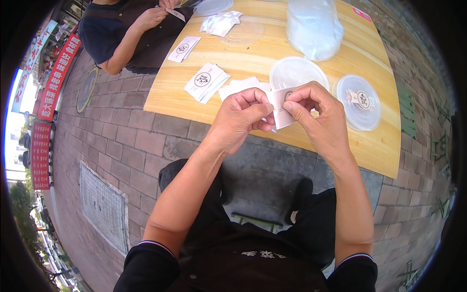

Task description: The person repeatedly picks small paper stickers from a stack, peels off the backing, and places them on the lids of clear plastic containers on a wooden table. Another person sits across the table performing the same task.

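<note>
Between my two hands, above the near edge of the wooden table (251, 58), is a printed paper sticker sheet (281, 111). My left hand (245, 117) pinches its left edge between thumb and fingers. At its right side, the thumb and forefinger of my right hand (316, 116) grip the paper and partly cover its round printed mark. A clear round plastic lid (297, 71) lies just beyond my hands. Right of them stands a lidded plastic container (346, 109) with printed labels on it. A stack of printed papers (209, 81) rests to the left, beside more pale papers (237, 87).
A bulky clear plastic bag (313, 33) occupies the table's far side. Another paper stack (183, 49), a fanned pile (222, 22) and more lids (213, 5) lie farther left. A co-worker (149, 20) at the far left edge handles a small printed paper.
</note>
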`<state>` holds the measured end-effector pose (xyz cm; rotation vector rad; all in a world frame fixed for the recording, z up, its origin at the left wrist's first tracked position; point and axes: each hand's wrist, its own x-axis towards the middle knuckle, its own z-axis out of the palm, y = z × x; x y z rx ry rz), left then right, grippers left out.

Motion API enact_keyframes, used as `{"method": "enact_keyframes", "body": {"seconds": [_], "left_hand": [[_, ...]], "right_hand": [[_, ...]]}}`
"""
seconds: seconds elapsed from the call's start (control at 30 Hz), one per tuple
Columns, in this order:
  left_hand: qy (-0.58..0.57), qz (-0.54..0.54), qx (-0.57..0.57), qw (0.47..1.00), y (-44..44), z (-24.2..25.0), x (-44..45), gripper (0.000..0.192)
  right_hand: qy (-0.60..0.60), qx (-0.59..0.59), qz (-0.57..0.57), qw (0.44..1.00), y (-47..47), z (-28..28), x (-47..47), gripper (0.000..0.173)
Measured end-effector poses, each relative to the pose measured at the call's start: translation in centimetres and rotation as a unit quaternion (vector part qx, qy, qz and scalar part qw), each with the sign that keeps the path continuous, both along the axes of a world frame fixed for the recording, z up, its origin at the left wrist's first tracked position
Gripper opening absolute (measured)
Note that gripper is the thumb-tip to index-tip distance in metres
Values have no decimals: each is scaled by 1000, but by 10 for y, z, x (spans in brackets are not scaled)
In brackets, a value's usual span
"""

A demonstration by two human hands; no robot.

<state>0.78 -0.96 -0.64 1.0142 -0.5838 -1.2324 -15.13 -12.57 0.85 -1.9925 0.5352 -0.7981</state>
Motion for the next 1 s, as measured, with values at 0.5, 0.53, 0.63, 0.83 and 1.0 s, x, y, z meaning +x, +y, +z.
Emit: {"method": "enact_keyframes", "body": {"seconds": [0.5,0.53,0.63,0.83,1.0], "left_hand": [[-188,35,-28,981,0,2,-12,2],[-201,37,-29,978,0,2,-13,2],[-210,40,-28,976,-2,0,-14,3],[-192,66,-25,979,-6,-5,-20,3],[-148,67,0,987,-5,-5,-19,1]], "right_hand": [[17,163,78,983,10,10,-2,14],[18,151,76,986,9,9,-2,14],[36,155,71,985,7,9,-3,9],[49,168,38,984,8,1,0,7],[-8,238,32,971,7,-10,6,8]]}}
